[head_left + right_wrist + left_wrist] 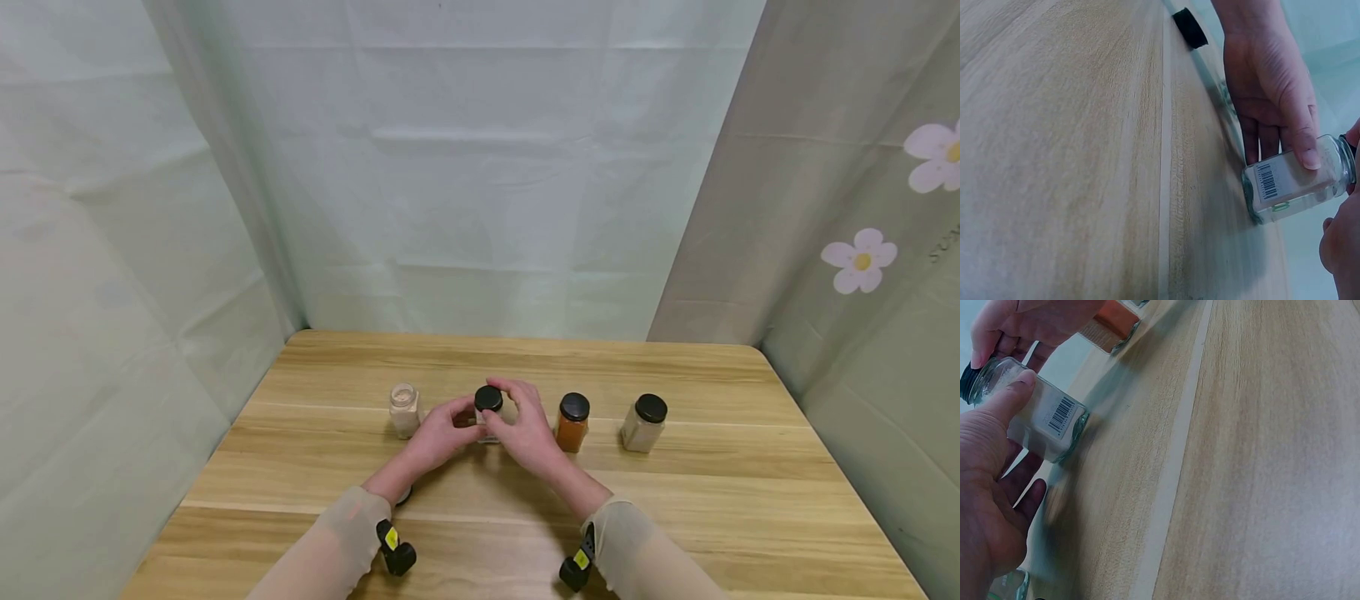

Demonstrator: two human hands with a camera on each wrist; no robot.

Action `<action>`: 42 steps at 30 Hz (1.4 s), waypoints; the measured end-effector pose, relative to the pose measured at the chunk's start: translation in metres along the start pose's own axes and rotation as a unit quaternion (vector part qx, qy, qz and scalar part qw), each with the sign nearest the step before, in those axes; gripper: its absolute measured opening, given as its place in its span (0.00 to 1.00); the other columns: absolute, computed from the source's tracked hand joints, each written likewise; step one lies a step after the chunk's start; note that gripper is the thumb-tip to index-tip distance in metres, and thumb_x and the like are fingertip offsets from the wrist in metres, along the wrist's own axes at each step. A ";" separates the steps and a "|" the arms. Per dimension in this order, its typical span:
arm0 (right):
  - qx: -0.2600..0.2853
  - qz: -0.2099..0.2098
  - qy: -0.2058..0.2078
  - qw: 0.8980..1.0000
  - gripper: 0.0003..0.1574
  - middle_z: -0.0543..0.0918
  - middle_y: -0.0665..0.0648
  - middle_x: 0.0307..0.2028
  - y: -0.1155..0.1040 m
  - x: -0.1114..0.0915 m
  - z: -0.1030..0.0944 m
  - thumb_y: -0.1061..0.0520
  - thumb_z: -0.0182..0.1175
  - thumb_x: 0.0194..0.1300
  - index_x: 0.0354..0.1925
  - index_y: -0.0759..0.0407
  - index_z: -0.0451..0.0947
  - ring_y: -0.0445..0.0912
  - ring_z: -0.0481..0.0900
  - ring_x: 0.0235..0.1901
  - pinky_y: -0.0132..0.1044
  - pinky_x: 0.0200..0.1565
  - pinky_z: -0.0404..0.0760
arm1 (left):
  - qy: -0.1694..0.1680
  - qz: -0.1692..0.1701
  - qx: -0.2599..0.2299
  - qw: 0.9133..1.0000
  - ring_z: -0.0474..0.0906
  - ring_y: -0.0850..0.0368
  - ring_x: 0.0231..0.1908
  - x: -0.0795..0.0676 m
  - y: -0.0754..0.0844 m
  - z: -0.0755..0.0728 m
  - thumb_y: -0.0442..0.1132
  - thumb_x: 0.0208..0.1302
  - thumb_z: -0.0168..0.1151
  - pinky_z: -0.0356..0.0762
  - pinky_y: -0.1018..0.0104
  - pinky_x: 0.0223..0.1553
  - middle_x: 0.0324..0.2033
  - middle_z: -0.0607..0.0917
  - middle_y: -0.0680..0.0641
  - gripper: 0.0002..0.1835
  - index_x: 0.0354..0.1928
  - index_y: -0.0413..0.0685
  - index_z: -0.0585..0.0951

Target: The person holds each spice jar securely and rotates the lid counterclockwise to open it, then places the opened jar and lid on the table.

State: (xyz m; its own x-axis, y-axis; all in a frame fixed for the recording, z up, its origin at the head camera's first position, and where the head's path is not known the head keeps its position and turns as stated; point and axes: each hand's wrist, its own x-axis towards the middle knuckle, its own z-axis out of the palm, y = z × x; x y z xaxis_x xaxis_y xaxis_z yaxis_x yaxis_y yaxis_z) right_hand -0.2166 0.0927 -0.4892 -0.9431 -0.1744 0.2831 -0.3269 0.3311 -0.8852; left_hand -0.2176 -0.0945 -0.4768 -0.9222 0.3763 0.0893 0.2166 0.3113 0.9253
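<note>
A glass jar [1047, 422] with a black lid [488, 398] and a barcode label stands between the two hands. My left hand [437, 437] grips the jar's body, its thumb along one side in the left wrist view. My right hand [531, 435] pinches the lid from above, thumb in front and fingers behind. In the right wrist view pale contents show through the glass of the jar [1294, 187]. Just left of the left hand stands a lidless jar [405, 410] of pale powder.
Right of the hands are a jar of orange-red powder [572, 427] and a black-capped jar of pale contents [642, 425]. A loose black lid [1190, 28] lies on the wooden table [712, 500], partly hidden by the left forearm in the head view. Curtains surround the table.
</note>
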 end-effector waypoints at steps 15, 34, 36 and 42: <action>0.003 -0.004 0.000 1.000 0.38 0.72 0.45 0.66 -0.003 -0.001 -0.001 0.46 0.72 0.65 0.70 0.44 0.71 0.44 0.61 0.68 0.50 0.69 0.64 | 0.008 -0.006 0.000 1.000 0.79 0.43 0.59 0.010 -0.029 0.004 0.38 0.67 0.71 0.79 0.48 0.57 0.54 0.85 0.45 0.25 0.65 0.49 0.80; 0.027 0.057 0.028 0.998 0.40 0.68 0.51 0.63 -0.002 -0.002 0.002 0.42 0.78 0.56 0.62 0.48 0.73 0.57 0.64 0.66 0.54 0.65 0.66 | 0.008 0.000 -0.004 1.000 0.79 0.44 0.60 0.011 -0.036 0.003 0.37 0.66 0.71 0.77 0.48 0.59 0.57 0.84 0.44 0.25 0.66 0.50 0.80; 0.028 0.063 0.032 0.997 0.38 0.68 0.51 0.62 -0.002 -0.001 0.003 0.43 0.79 0.56 0.60 0.46 0.73 0.56 0.64 0.65 0.54 0.64 0.67 | 0.010 -0.001 -0.008 1.000 0.79 0.44 0.60 0.011 -0.035 0.003 0.37 0.66 0.71 0.77 0.47 0.59 0.57 0.84 0.44 0.26 0.66 0.49 0.80; 0.021 0.068 0.042 0.997 0.37 0.69 0.52 0.60 -0.002 0.000 0.004 0.41 0.79 0.55 0.57 0.45 0.73 0.53 0.66 0.62 0.53 0.63 0.68 | 0.004 -0.005 0.001 1.000 0.80 0.47 0.58 0.011 -0.035 0.002 0.39 0.66 0.72 0.78 0.50 0.58 0.56 0.85 0.48 0.25 0.65 0.52 0.80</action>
State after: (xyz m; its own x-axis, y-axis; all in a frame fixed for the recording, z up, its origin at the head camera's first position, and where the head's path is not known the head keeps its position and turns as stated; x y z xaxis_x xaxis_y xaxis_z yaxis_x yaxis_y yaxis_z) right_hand -0.2155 0.0880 -0.4886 -0.9809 -0.0514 0.1877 -0.1943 0.3072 -0.9316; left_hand -0.2351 -0.0995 -0.5092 -0.9267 0.3664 0.0839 0.2086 0.3156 0.9257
